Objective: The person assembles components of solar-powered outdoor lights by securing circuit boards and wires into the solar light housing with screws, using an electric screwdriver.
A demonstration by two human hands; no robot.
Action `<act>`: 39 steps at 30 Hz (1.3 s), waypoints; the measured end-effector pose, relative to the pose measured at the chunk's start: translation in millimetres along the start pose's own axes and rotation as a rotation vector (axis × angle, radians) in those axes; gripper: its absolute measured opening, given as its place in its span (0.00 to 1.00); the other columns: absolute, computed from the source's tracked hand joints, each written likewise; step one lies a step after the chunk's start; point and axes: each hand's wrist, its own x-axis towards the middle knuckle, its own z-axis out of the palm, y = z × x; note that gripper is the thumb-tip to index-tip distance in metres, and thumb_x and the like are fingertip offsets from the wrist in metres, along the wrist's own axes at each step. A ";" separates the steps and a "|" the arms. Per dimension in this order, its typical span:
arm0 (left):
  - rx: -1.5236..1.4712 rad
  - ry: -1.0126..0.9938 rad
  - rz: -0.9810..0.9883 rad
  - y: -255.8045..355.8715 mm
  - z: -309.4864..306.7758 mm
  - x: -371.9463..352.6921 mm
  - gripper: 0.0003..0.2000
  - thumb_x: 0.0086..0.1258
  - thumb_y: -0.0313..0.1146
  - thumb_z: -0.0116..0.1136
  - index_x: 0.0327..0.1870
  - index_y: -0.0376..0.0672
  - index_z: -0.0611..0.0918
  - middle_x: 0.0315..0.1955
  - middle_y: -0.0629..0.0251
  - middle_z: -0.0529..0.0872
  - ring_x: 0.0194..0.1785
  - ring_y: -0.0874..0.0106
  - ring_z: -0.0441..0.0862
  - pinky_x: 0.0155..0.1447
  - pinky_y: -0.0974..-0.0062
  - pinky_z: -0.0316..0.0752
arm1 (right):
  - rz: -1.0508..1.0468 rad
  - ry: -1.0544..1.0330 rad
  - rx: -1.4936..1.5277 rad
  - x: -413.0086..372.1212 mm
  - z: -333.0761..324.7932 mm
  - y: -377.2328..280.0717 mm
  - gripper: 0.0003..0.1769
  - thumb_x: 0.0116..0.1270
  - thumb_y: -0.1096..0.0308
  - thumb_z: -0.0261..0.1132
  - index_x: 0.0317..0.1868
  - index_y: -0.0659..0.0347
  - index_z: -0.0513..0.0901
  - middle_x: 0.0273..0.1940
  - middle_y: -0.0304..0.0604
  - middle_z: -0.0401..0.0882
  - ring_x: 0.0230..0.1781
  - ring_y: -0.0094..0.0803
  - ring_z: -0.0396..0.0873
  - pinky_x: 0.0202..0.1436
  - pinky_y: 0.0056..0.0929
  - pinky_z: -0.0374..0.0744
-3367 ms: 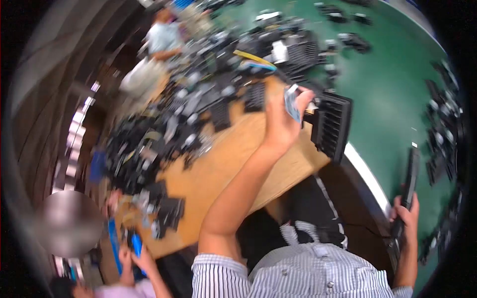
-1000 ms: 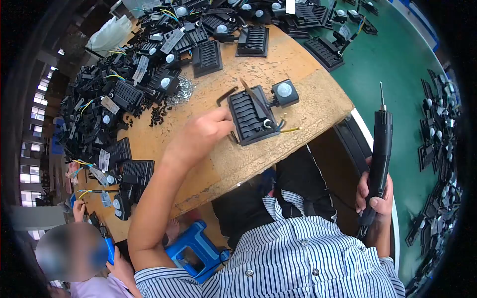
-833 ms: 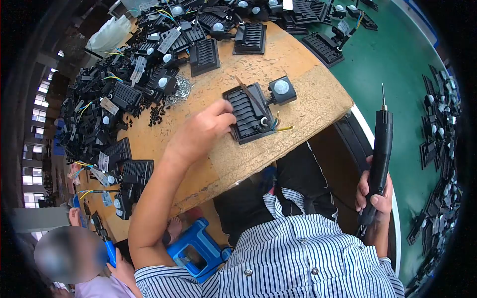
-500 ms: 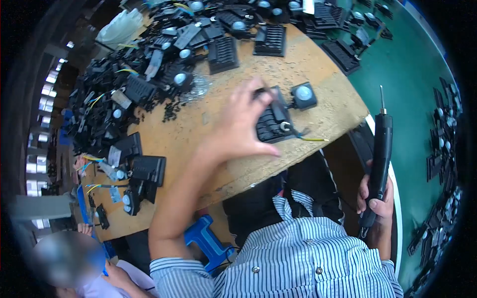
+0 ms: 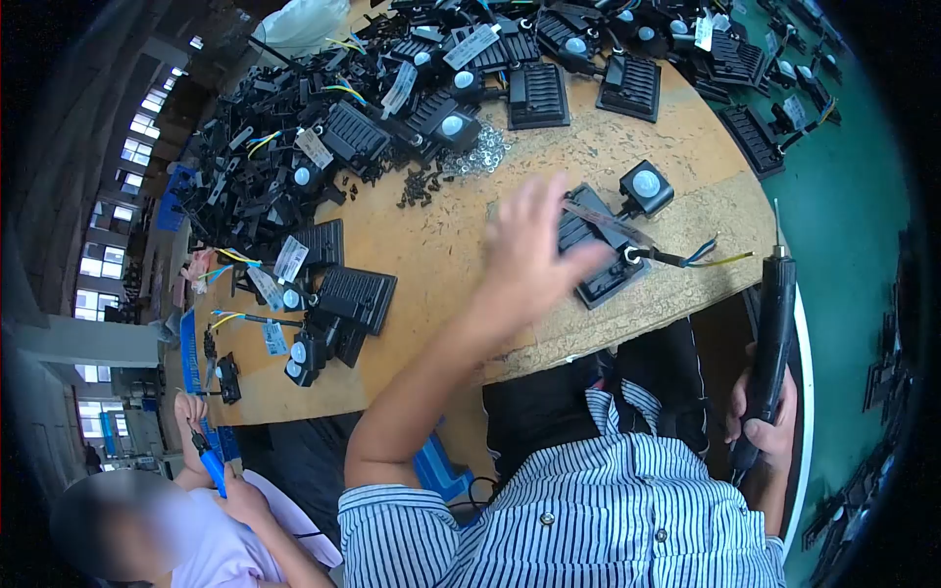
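Observation:
In front of me on the wooden table lies a floodlight with a black ribbed housing (image 5: 600,279). A bracket (image 5: 610,221) runs across it. At its far side sits a motion sensor (image 5: 647,183) with a white dome, and a short cable with bare coloured wires (image 5: 701,257) points right. My left hand (image 5: 534,245), blurred by motion, is beside the housing's left edge with its fingers apart and nothing in them; the thumb overlaps the housing in view. My right hand (image 5: 772,416) grips a black electric screwdriver (image 5: 771,343) upright, bit upward, off the table's right edge.
Many floodlights (image 5: 537,96) and brackets (image 5: 235,167) are heaped along the table's far side. Loose screws (image 5: 421,184) and washers (image 5: 482,149) lie before them. At left a co-worker (image 5: 211,529) holds a blue tool (image 5: 210,459). More parts lie on the green surface (image 5: 843,245) at right.
My left hand has drawn back from over the floodlight to its left side, fingers less curled. The view has shifted left. My right hand still holds the electric screwdriver.

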 end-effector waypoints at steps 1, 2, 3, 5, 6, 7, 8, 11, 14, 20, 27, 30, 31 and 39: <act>0.038 0.042 -0.012 -12.3 -12.1 2.7 0.30 0.61 0.43 0.59 0.62 0.37 0.67 0.57 0.48 0.69 0.63 0.54 0.63 0.65 0.57 0.58 | 0.000 -0.006 -0.004 -1.0 -1.3 1.5 0.50 0.37 0.60 0.76 0.60 0.70 0.60 0.23 0.40 0.72 0.15 0.26 0.74 0.18 0.21 0.75; 0.074 0.081 -0.026 -26.3 -22.9 6.4 0.23 0.64 0.36 0.57 0.59 0.36 0.72 0.55 0.50 0.72 0.61 0.56 0.67 0.64 0.60 0.62 | 0.004 -0.009 -0.009 -2.7 -2.6 2.5 0.50 0.37 0.60 0.76 0.59 0.70 0.60 0.23 0.40 0.73 0.15 0.26 0.74 0.18 0.21 0.76; 0.133 0.139 -0.056 -42.3 -31.1 9.8 0.19 0.64 0.32 0.55 0.54 0.34 0.74 0.52 0.51 0.74 0.57 0.57 0.71 0.61 0.63 0.65 | 0.011 -0.008 -0.012 -4.0 -3.5 2.3 0.49 0.37 0.60 0.76 0.59 0.69 0.61 0.23 0.41 0.73 0.15 0.26 0.74 0.18 0.21 0.76; 0.232 0.275 -0.084 -78.7 -36.7 17.7 0.13 0.61 0.23 0.56 0.48 0.33 0.78 0.45 0.51 0.78 0.47 0.57 0.78 0.53 0.68 0.72 | 0.029 -0.010 -0.020 -5.4 -4.9 0.9 0.49 0.36 0.61 0.75 0.59 0.69 0.61 0.23 0.41 0.73 0.15 0.26 0.74 0.18 0.21 0.76; 0.273 0.341 -0.026 -97.9 -35.8 21.1 0.10 0.59 0.24 0.58 0.42 0.34 0.82 0.40 0.52 0.80 0.44 0.57 0.78 0.51 0.67 0.73 | 0.032 -0.010 -0.021 -5.9 -4.6 0.3 0.49 0.36 0.61 0.75 0.59 0.69 0.61 0.23 0.41 0.73 0.15 0.26 0.74 0.18 0.21 0.76; 0.279 0.316 -0.024 -106.3 -37.2 23.1 0.09 0.57 0.23 0.59 0.39 0.34 0.82 0.39 0.53 0.80 0.44 0.57 0.78 0.50 0.67 0.73 | 0.034 -0.009 -0.022 -6.5 -3.6 -0.4 0.48 0.36 0.61 0.75 0.58 0.69 0.62 0.23 0.41 0.73 0.15 0.26 0.74 0.18 0.21 0.75; 0.284 0.290 -0.020 -111.8 -38.0 25.5 0.08 0.55 0.22 0.60 0.36 0.34 0.83 0.37 0.53 0.80 0.43 0.57 0.78 0.49 0.67 0.73 | 0.035 -0.006 -0.023 -7.0 -3.5 -0.9 0.48 0.36 0.61 0.75 0.58 0.69 0.62 0.23 0.41 0.73 0.15 0.26 0.74 0.19 0.21 0.75; 0.308 0.300 -0.016 -113.4 -34.4 29.3 0.04 0.51 0.21 0.63 0.28 0.35 0.84 0.32 0.56 0.81 0.39 0.58 0.78 0.45 0.66 0.73 | 0.033 -0.013 -0.036 -10.3 -7.5 1.1 0.47 0.36 0.62 0.74 0.58 0.69 0.62 0.23 0.42 0.73 0.16 0.26 0.74 0.19 0.21 0.75; 0.318 0.289 0.011 -120.5 -37.9 29.8 0.04 0.51 0.24 0.64 0.29 0.37 0.85 0.29 0.57 0.81 0.38 0.59 0.78 0.45 0.65 0.73 | 0.064 -0.024 -0.044 -11.6 -6.5 -0.8 0.46 0.37 0.65 0.72 0.58 0.68 0.62 0.24 0.42 0.73 0.17 0.26 0.74 0.21 0.21 0.75; -0.362 0.017 -0.368 -33.3 -54.9 0.4 0.04 0.60 0.25 0.61 0.33 0.35 0.84 0.30 0.65 0.85 0.34 0.79 0.80 0.39 0.83 0.74 | 0.088 -0.306 -0.322 -19.5 -22.8 -7.3 0.44 0.39 0.72 0.72 0.59 0.66 0.63 0.32 0.43 0.77 0.28 0.28 0.79 0.33 0.26 0.80; -0.892 -0.339 -0.315 28.0 -40.6 -36.0 0.07 0.57 0.20 0.63 0.37 0.32 0.83 0.32 0.66 0.84 0.36 0.81 0.80 0.42 0.83 0.74 | -0.002 -0.629 -0.686 -8.6 -2.1 -15.7 0.44 0.43 0.67 0.71 0.62 0.68 0.63 0.43 0.54 0.79 0.35 0.40 0.82 0.45 0.33 0.78; -1.024 -0.393 -0.397 31.2 -38.4 -32.5 0.06 0.58 0.20 0.63 0.37 0.32 0.82 0.32 0.67 0.83 0.36 0.81 0.79 0.43 0.84 0.74 | 0.057 -0.654 -0.702 -6.2 3.2 -16.8 0.44 0.44 0.66 0.69 0.63 0.69 0.62 0.41 0.56 0.79 0.35 0.41 0.82 0.44 0.33 0.79; -1.026 -0.410 -0.378 29.7 -36.7 -32.7 0.07 0.59 0.20 0.62 0.38 0.31 0.82 0.33 0.67 0.83 0.37 0.81 0.79 0.43 0.85 0.74 | 0.051 -0.661 -0.713 -5.8 4.1 -16.3 0.44 0.45 0.66 0.69 0.63 0.69 0.61 0.40 0.56 0.79 0.34 0.41 0.82 0.43 0.32 0.79; -0.880 -0.448 -0.334 29.4 -34.7 -28.8 0.06 0.59 0.21 0.61 0.37 0.32 0.83 0.32 0.68 0.82 0.37 0.80 0.79 0.43 0.84 0.74 | 0.082 -0.714 -0.778 -3.0 6.3 -19.9 0.43 0.47 0.66 0.69 0.63 0.68 0.60 0.35 0.54 0.80 0.30 0.40 0.82 0.39 0.31 0.80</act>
